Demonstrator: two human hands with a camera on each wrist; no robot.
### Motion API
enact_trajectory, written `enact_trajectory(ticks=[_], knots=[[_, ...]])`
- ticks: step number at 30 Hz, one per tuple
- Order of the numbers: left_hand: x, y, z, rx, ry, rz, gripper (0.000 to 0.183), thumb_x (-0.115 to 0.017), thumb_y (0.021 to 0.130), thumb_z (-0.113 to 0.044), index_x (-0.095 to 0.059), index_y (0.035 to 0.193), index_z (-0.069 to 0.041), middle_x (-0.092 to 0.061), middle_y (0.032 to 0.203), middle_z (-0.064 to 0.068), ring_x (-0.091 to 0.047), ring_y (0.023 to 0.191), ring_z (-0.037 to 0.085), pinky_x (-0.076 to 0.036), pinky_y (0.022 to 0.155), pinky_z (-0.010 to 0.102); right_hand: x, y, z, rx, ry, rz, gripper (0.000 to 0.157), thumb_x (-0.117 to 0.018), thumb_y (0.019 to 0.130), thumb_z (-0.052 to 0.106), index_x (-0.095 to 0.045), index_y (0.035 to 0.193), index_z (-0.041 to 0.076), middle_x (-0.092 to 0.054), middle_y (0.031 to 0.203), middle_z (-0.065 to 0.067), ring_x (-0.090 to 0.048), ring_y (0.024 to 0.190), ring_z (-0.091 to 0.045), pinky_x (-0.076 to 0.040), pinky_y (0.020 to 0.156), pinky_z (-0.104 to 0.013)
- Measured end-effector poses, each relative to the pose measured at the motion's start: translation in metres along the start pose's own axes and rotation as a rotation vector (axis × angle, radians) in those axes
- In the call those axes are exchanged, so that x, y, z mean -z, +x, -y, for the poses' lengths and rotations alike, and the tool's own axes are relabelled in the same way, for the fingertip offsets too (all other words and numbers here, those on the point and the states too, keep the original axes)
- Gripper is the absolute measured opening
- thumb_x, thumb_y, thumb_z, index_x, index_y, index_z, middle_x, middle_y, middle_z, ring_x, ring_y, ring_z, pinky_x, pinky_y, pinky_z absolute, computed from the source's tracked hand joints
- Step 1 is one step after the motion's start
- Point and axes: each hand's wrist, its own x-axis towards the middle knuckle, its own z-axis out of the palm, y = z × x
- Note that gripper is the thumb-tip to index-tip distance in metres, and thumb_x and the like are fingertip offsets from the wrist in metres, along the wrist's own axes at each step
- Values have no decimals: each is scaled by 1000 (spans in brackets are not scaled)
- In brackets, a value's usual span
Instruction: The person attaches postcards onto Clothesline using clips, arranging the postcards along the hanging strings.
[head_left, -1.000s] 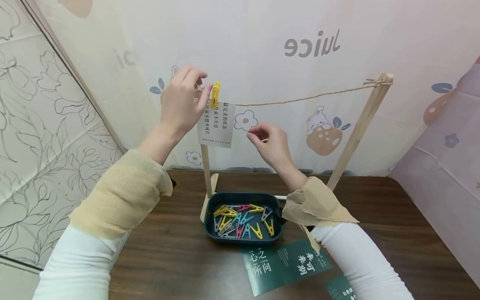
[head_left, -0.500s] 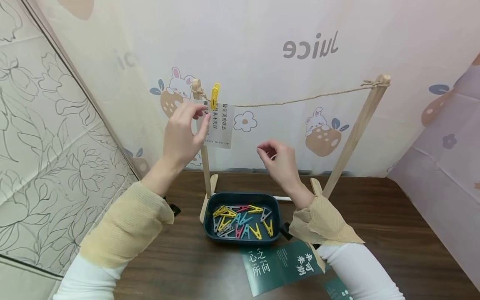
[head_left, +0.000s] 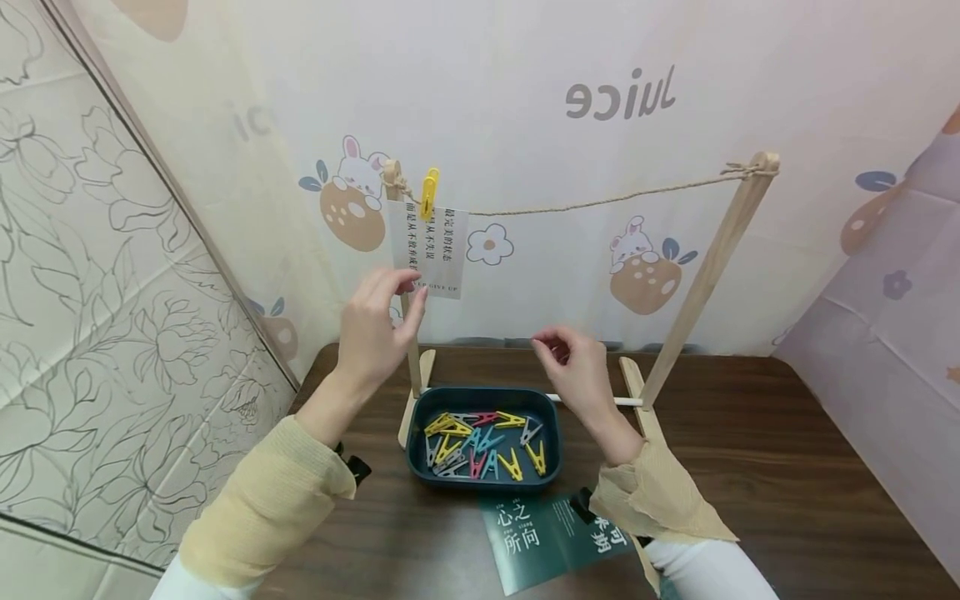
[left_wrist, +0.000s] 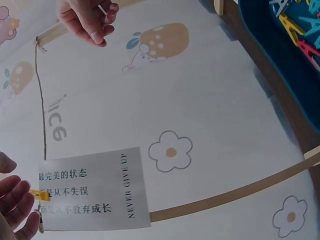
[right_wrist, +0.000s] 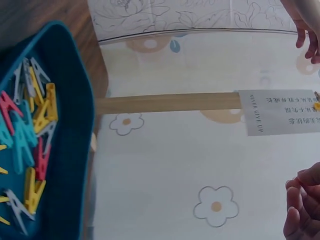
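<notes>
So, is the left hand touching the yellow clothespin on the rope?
Apart. The head view shows it: the left hand is below the yellow clothespin, with a stretch of the printed card visible between them.

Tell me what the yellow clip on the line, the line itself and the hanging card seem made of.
Yellow clip: probably plastic, smooth and evenly coloured. Line: likely natural-fibre twine, matte, tan and twisted-looking. Hanging card: paper or thin cardstock, a flat, pale, printed sheet; which is unclear.
</notes>
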Motion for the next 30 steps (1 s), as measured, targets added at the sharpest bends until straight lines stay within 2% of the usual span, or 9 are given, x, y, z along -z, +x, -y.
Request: enact_trajectory(ticks=[5, 12, 18, 25, 30], knots=[[-6, -19, 2, 42, -14, 32, 15, -61, 81, -7, -60, 94, 1, -57, 81, 10, -51, 77, 21, -41, 69, 31, -3, -15, -10, -46, -19, -9, 7, -63, 82, 9, -66, 84, 3, -60, 69, -4, -50, 58, -12, -42, 51, -20], [-16, -50, 9, 149, -6, 95, 15, -60, 83, -9, -61, 95, 0, -57, 83, 8, -52, 78, 18, -43, 68, 30, -10, -33, -24, -90, -24, 14, 6, -63, 81, 8, -66, 85, 4, -60, 69, -3, -49, 57, -12, -43, 50, -20], [-25, -71, 12, 210, -37, 112, 12, -60, 83, -8, -61, 93, -1, -58, 82, 8, -53, 77, 20, -46, 69, 34, -13, -44, -35, -140, -16, 15, 6, -64, 81, 7, -66, 85, 3, -62, 71, -4, -51, 58, -14, -44, 52, -20], [-40, -95, 16, 276, -47, 130, 12, -62, 81, -7, -62, 91, -2, -57, 79, 5, -51, 73, 17, -43, 60, 29, -16, -57, -48, -279, -30, 47, 8, -62, 83, 10, -66, 87, 4, -62, 75, -6, -52, 62, -16, -44, 56, -21], [-50, -113, 19, 341, -56, 163, 12, -64, 79, -4, -61, 90, -2, -57, 80, 7, -53, 73, 19, -45, 64, 31, -21, -66, -60, -360, -60, 60, 10, -61, 83, 11, -65, 88, 3, -62, 77, -8, -52, 65, -17, -45, 58, -23]])
